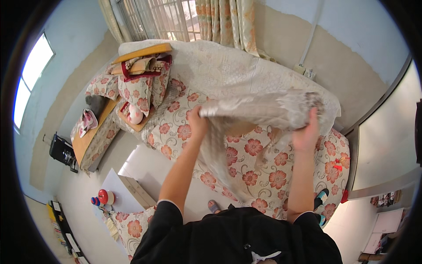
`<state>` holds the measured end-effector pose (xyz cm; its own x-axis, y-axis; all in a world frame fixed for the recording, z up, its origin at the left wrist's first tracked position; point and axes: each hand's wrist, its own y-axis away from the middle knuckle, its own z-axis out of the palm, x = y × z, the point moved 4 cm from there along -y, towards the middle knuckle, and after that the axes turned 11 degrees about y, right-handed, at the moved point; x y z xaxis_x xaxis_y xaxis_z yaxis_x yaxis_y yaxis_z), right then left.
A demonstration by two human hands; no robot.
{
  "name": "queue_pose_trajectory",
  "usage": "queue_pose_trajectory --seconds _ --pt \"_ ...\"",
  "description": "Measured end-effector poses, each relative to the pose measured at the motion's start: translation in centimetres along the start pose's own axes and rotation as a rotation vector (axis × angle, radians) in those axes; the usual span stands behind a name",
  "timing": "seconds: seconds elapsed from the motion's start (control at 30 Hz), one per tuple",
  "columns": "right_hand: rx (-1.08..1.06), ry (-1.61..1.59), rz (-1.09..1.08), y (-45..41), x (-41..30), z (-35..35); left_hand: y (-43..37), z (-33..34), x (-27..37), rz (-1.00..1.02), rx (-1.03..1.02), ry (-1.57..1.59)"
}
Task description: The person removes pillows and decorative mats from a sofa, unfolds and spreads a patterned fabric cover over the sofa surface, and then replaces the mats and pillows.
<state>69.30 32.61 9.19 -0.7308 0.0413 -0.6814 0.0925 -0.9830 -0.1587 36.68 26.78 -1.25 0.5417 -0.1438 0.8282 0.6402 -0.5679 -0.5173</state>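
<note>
A pale beige-white cloth (250, 105) is stretched between my two hands above a sofa seat with a red-flowered cover (254, 147). My left hand (198, 123) grips its left end, and a loose strip hangs below that hand towards the seat's front edge. At the right end, my right hand (306, 133) holds a bunched part of the cloth. Motion blurs the fabric, so its pattern and edges are hard to make out. Behind it, a whitish quilted cover (224, 66) drapes over the sofa's backrest.
Flowered cushions (135, 90), wooden boards (145, 52) and a pink-white plush toy (135, 114) crowd the sofa's left corner. A low white cabinet (118, 189) bears a red-lidded container (105, 196). Slippers (213, 206) lie on the floor; a red item (338, 165) rests at the seat's right end.
</note>
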Motion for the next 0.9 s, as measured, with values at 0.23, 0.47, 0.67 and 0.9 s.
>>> queue_pose_trajectory --seconds 0.23,0.47,0.67,0.9 --pt "0.060 -0.079 -0.281 2.7 -7.5 0.9 -8.4 -1.1 11.9 0.264 0.080 0.305" --pt "0.469 -0.178 0.155 5.3 0.0 -3.5 9.4 5.4 -11.3 -0.992 0.279 0.775" --pt "0.696 -0.245 0.426 9.0 6.7 -8.1 21.5 12.2 -8.4 -1.753 -0.096 1.570" --pt "0.610 0.065 0.503 11.5 7.2 -10.9 20.5 9.4 -13.8 -1.459 0.072 1.875"
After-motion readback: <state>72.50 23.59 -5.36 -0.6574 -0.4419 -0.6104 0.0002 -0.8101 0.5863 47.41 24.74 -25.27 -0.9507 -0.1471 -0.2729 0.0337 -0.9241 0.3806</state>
